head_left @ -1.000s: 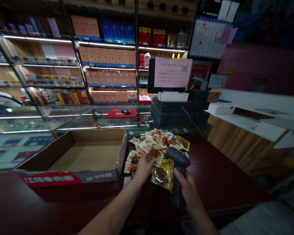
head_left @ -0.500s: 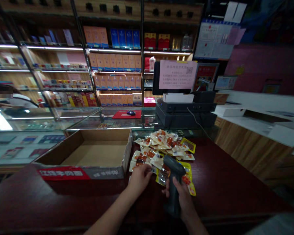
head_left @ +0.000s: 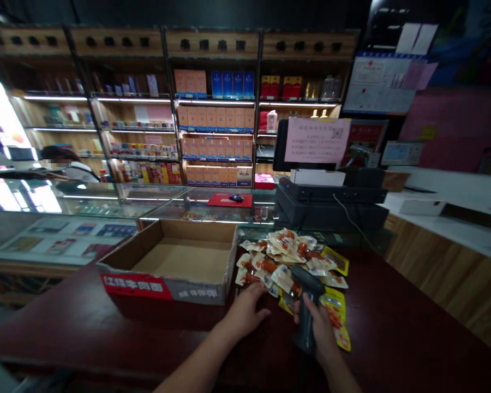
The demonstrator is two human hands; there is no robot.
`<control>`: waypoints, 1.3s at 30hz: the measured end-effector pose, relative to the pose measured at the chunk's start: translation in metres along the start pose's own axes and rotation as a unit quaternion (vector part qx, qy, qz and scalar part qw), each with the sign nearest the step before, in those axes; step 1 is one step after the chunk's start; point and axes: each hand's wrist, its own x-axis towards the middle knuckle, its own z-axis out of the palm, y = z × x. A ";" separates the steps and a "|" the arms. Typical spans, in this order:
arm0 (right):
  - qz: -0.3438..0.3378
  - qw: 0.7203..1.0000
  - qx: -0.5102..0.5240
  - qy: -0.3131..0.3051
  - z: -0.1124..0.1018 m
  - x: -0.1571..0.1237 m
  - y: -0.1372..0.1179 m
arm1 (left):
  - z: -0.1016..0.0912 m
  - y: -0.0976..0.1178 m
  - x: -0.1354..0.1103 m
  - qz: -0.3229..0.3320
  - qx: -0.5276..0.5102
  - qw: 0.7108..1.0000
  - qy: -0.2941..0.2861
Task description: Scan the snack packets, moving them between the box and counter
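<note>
My right hand (head_left: 319, 326) is wrapped round the grip of a dark barcode scanner (head_left: 306, 316), whose head points away over the packets. At the near left edge of a heap of clear and cream snack packets (head_left: 288, 245), my left hand (head_left: 249, 310) has its thumb apart from its fingers, and I see nothing in it. Its fingertips reach the nearest packets; whether they touch is hard to tell. Reddish-brown food shows through the plastic. A yellow packet (head_left: 339, 316) lies right of the scanner, partly behind my right hand.
A shallow cardboard box (head_left: 159, 289) stands open on the dark red table (head_left: 180, 341), left of the heap. Behind are a glass counter, a mouse on a red mat (head_left: 229, 200) and a monitor (head_left: 281, 144). A person (head_left: 79, 170) is at the far left.
My view has shifted, so the scene sits further right. My left hand's fingers, curled at the packets before, are now more stretched, with the thumb apart. The scanner stays in my right hand.
</note>
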 end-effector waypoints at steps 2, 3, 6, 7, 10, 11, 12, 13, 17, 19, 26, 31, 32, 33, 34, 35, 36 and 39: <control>-0.008 1.000 -0.005 -0.017 -0.001 -0.002 0.001 | -0.019 0.004 -0.013 0.036 0.041 0.997 0.052; -0.014 1.000 -0.001 -0.023 -0.001 -0.004 0.001 | -0.032 0.004 -0.020 0.047 0.073 0.992 0.095; -0.020 0.999 0.009 -0.026 0.000 -0.010 0.001 | -0.082 -0.007 -0.043 0.034 0.201 0.954 0.218; -0.020 0.999 0.010 -0.022 0.001 -0.011 0.001 | -0.099 -0.014 -0.048 0.026 0.246 0.944 0.220; -0.029 1.000 0.009 -0.009 0.001 -0.011 0.005 | -0.140 -0.034 -0.058 -0.047 0.350 0.922 0.157; -0.031 0.999 0.007 -0.007 0.000 -0.010 0.006 | -0.149 -0.039 -0.059 -0.078 0.372 0.918 0.112; -0.027 1.000 -0.001 -0.006 -0.001 -0.008 0.008 | -0.155 -0.043 -0.060 -0.108 0.389 0.913 0.067; -0.019 1.000 -0.009 -0.008 -0.002 -0.007 0.009 | -0.158 -0.044 -0.061 -0.136 0.403 0.905 0.030; -0.001 1.000 -0.021 -0.015 -0.006 -0.003 0.012 | -0.155 -0.037 -0.069 -0.201 0.448 0.871 0.008; -0.003 1.000 -0.016 -0.021 -0.006 -0.002 0.011 | -0.151 -0.032 -0.075 -0.223 0.460 0.859 0.027; 0.023 0.999 -0.008 -0.025 -0.007 0.001 0.014 | -0.153 -0.030 -0.067 -0.258 0.465 0.846 0.042; 0.003 0.999 0.000 -0.033 -0.007 0.001 0.016 | -0.154 -0.029 -0.067 -0.240 0.455 0.857 0.003; -0.006 0.999 0.004 -0.032 -0.006 0.000 0.016 | -0.153 -0.027 -0.069 -0.228 0.455 0.861 -0.004; -0.012 0.999 0.007 -0.030 -0.006 0.000 0.016 | -0.151 -0.026 -0.071 -0.215 0.453 0.865 -0.011; -0.015 0.999 0.007 -0.028 -0.005 0.000 0.016 | -0.149 -0.025 -0.072 -0.204 0.451 0.869 -0.017; -0.016 1.000 0.006 -0.026 -0.005 0.000 0.016 | -0.148 -0.024 -0.072 -0.196 0.449 0.872 -0.020; -0.016 1.000 0.002 -0.027 -0.005 0.000 0.016 | -0.147 -0.023 -0.070 -0.192 0.448 0.873 -0.021; -0.013 0.999 -0.006 -0.036 -0.006 0.001 0.016 | -0.146 -0.024 -0.056 -0.193 0.445 0.874 -0.014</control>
